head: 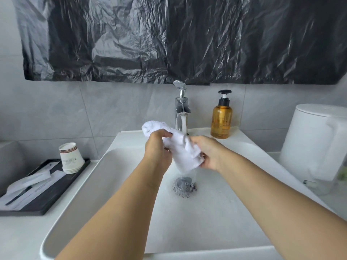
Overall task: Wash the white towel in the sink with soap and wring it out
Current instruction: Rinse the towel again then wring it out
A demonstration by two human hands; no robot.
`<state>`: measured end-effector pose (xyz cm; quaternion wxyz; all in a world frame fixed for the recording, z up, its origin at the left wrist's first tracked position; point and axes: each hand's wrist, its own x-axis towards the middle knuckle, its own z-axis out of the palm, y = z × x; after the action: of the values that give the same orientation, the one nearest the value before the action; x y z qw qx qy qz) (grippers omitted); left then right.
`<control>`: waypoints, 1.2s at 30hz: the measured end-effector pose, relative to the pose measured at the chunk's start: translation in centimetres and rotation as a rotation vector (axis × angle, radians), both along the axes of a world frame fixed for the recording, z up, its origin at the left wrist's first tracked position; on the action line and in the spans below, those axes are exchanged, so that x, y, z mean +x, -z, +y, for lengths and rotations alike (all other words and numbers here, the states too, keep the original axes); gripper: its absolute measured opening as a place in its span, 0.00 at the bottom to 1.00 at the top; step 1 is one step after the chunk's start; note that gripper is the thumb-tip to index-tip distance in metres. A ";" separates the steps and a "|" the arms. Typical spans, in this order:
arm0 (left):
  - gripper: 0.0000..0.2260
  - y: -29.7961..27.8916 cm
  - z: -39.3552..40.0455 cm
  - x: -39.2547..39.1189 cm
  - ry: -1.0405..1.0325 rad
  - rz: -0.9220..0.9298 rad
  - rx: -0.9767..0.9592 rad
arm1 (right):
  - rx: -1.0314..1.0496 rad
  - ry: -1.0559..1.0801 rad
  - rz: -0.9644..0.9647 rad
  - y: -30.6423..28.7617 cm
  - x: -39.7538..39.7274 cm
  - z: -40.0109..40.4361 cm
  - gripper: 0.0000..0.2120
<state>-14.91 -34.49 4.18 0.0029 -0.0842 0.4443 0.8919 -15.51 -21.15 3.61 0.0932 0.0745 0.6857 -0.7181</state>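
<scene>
Both hands, left hand (156,147) and right hand (208,152), are gripping the white towel (180,149) under the running faucet (181,107) above the sink (116,184); wetting is underway, possibly rinsing, since no lather is showing; wringing is remaining; the soap bottle (221,119) is standing on the rim against grey tiles.

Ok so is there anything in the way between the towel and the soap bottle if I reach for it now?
Nothing visible blocks it. The white towel is held in both hands over the sink, and the amber soap bottle stands on the rim behind the right hand, right of the running faucet.
</scene>
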 end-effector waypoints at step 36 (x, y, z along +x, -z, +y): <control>0.26 0.2 0.0 0.4 -0.085 -0.151 -0.530 | 0.012 -0.107 0.207 0.6 -0.9 2.8 0.05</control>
<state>-14.50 -34.50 3.96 -0.0237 -0.1667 0.6567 0.7352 -16.45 -18.39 3.04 0.0596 -0.0360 0.6990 -0.7118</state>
